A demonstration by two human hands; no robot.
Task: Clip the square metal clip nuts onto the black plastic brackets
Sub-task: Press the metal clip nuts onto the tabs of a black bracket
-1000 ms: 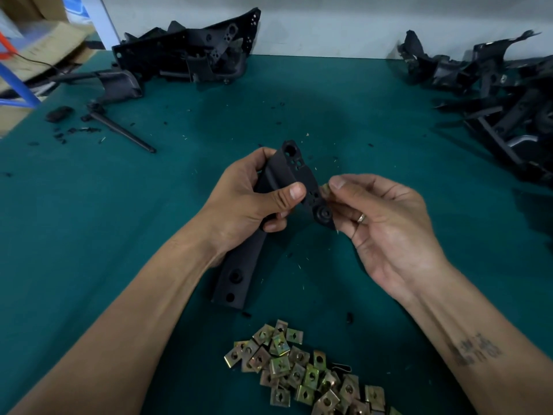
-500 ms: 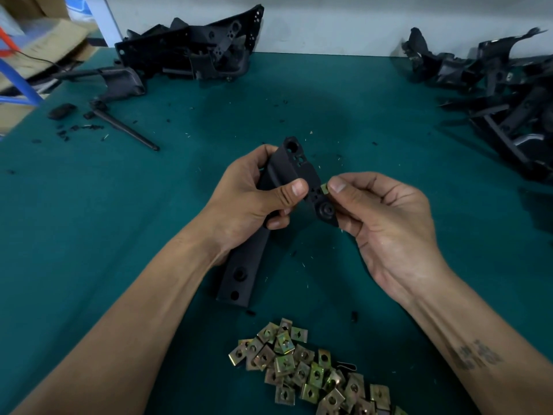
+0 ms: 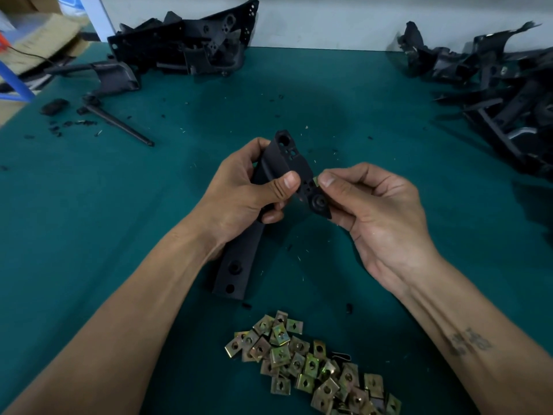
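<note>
Right hand (image 3: 380, 217) thumb nearly hides clip nut (image 3: 315, 178) on bracket (image 3: 278, 163).

The scene is dim and cool-toned, lit softly from above. A broad, faint shadow falls on the green table (image 3: 389, 121) beyond the hands. Black parts lose detail in darkness. Wide-angle distortion bends the edges, and the far-left corner is blurred.
</note>
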